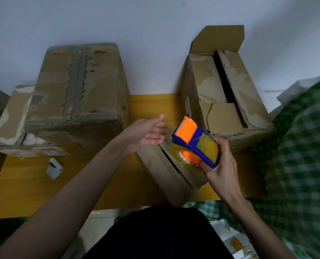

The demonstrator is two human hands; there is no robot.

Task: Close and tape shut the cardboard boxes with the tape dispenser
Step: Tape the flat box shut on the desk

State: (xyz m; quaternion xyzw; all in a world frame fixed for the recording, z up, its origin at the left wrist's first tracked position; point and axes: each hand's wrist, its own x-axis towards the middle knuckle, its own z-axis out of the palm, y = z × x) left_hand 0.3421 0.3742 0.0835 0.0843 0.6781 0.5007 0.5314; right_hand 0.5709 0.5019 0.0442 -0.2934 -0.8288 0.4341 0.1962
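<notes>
My right hand point(220, 165) grips a blue and orange tape dispenser point(194, 142) with a roll of clear tape, held just above a small cardboard box point(166, 171) at the table's front. That box's top flaps lie down with a dark seam between them. My left hand point(148, 133) hovers open, palm up, over the box's far end, touching nothing. A large closed box point(77, 98) stands at the back left. Another large box point(224, 94) at the back right has one flap upright and a gap between its top flaps.
The boxes stand on a yellow wooden table point(43, 193) against a pale wall. A small white object point(54, 168) lies at the front left. Green checked cloth point(301, 156) covers the right side. Another flat box point(9, 124) sits at the far left.
</notes>
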